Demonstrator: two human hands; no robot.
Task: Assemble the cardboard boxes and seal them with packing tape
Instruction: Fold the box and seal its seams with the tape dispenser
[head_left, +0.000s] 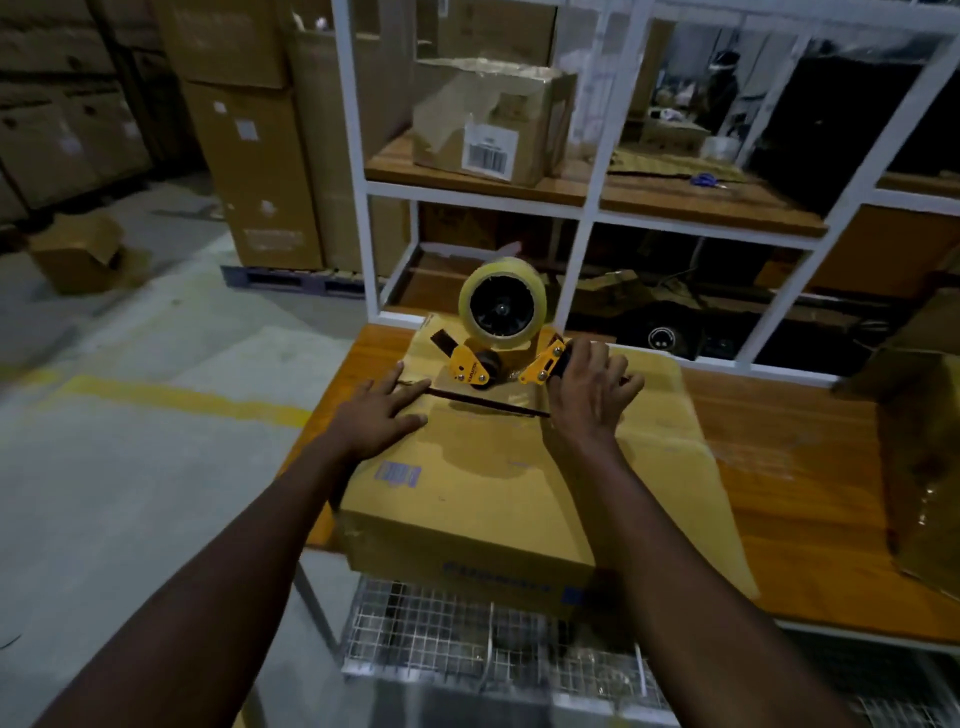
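Cardboard box | tan, flaps shut, dark seam gap, blue print

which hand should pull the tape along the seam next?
Right. The right hand already grips the tape dispenser handle at the seam; the left hand lies flat on the box, holding the flap down.

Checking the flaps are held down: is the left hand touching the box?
Touching. The head view shows the left hand pressed flat on the box top.
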